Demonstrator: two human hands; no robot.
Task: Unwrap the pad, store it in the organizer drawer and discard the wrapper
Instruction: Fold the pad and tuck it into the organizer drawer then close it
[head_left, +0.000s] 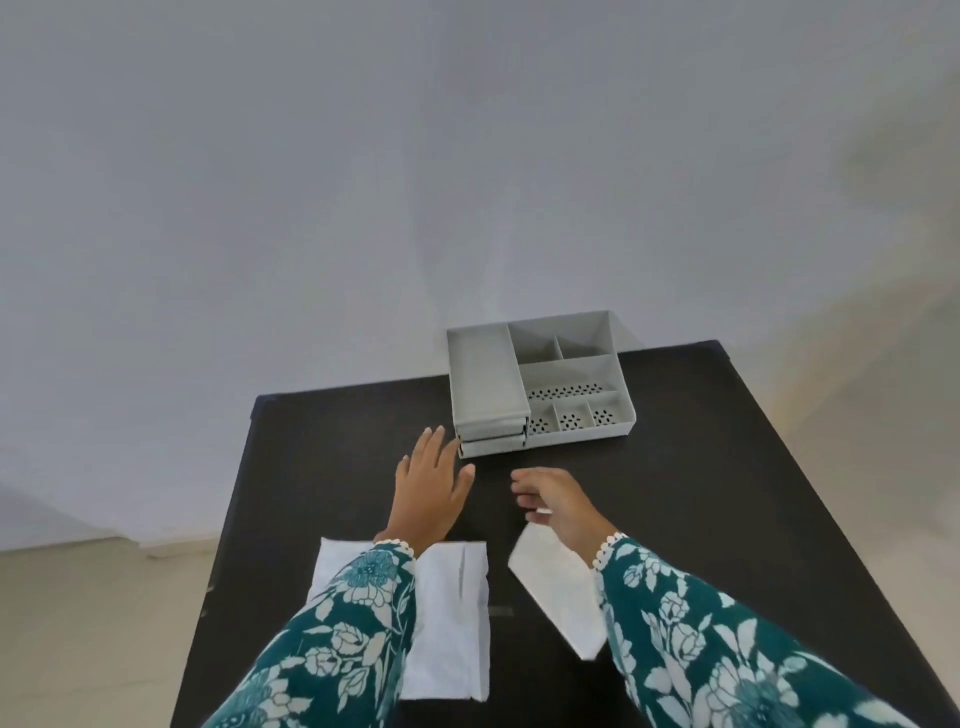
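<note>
A grey organizer (571, 374) stands at the far middle of the dark table (701, 467), with two stacked drawers (491, 439) at its front left, both pushed in. My left hand (431, 488) is flat with fingers spread, its fingertips just left of the drawer fronts. My right hand (556, 506) is curled, pinching the top end of a white folded pad (553, 587) that slants down under my wrist. The flat white wrapper (452, 623) lies on the table near the front edge, partly beneath my left forearm.
The organizer's right side has several open compartments (571, 410), some with perforated floors. A pale wall rises behind the table. The floor shows to the left and right of the table.
</note>
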